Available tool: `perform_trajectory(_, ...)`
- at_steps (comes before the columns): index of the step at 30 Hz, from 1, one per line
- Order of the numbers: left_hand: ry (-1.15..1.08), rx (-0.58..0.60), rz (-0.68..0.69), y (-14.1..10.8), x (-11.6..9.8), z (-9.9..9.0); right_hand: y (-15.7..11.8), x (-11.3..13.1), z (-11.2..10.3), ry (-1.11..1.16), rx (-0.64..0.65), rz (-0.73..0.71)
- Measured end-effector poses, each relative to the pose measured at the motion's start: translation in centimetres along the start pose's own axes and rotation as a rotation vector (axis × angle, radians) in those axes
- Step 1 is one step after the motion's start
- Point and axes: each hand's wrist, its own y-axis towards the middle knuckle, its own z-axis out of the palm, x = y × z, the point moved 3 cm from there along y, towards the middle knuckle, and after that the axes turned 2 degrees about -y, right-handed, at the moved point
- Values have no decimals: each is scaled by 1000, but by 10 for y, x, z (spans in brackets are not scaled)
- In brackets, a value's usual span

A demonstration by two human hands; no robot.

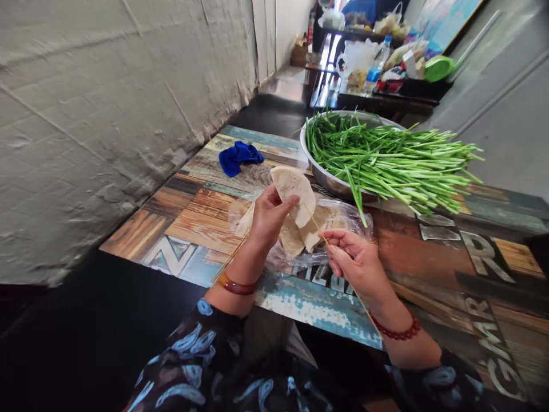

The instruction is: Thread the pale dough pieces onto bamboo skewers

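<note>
Pale beige, a flat sheet (295, 186) is resting pinched in my left hand (271, 216); my right hand (349, 257) is gripping a thin stick (315, 222) reaching it. More sheets (291, 239) are lying just below my fingers; green stalks (412, 169) are filling a metal bowl (328, 178) beyond them.

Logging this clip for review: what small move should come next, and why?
Probably push the stick up through the flatbread: its upper end reaches that piece, which the left hand pinches, and the right hand grips the stick lower down. Whether it pierces is unclear.
</note>
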Motion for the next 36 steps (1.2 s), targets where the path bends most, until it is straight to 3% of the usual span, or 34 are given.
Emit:
perform_trajectory(4,46,20,46,0,-2,-4,-4,7,-2,-134,-40,-23)
perform_trajectory(10,70,33,83,4,2,-9,-7,12,1,-306,23,-12)
perform_trajectory(19,74,30,103,8,9,-11,-8,-6,6,-254,47,32)
perform_trajectory(36,50,72,29,3,7,-8,-8,-1,9,-330,46,40)
